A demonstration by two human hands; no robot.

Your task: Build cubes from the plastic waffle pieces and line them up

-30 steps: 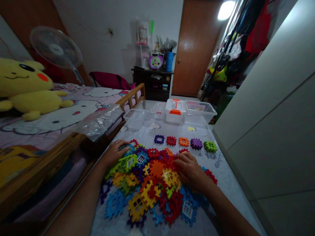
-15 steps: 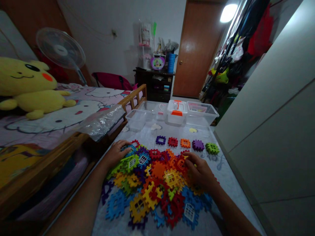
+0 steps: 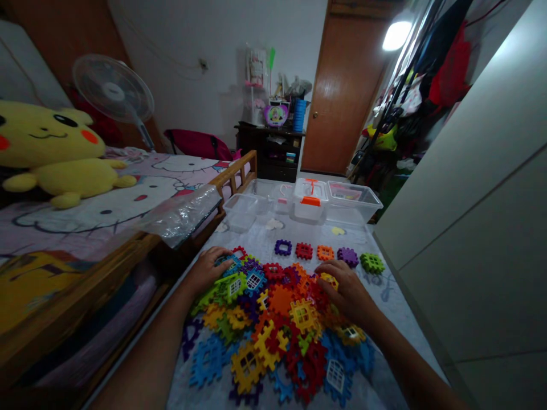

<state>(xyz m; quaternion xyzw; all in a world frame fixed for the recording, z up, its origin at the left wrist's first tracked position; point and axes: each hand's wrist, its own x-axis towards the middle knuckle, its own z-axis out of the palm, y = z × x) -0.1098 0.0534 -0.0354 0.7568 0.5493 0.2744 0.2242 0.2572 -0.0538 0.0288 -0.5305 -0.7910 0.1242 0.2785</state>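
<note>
My left hand (image 3: 208, 267) and right hand (image 3: 348, 290) are both bare: no gloves, rings or watch that I can make out. My forearms are uncovered too, with no sleeve reaching into view.

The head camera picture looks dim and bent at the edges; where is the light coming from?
Head view: one ceiling lamp glares white at top right; the bed side at left lies in shadow, the plastic tile pile stays readable. Wardrobe and door lean from wide-angle distortion.

Left hand (image 3: 208, 269) palm-down, fingers spread; right hand (image 3: 347, 289) palm-down, fingers curled; both forearms extended forward.
</note>
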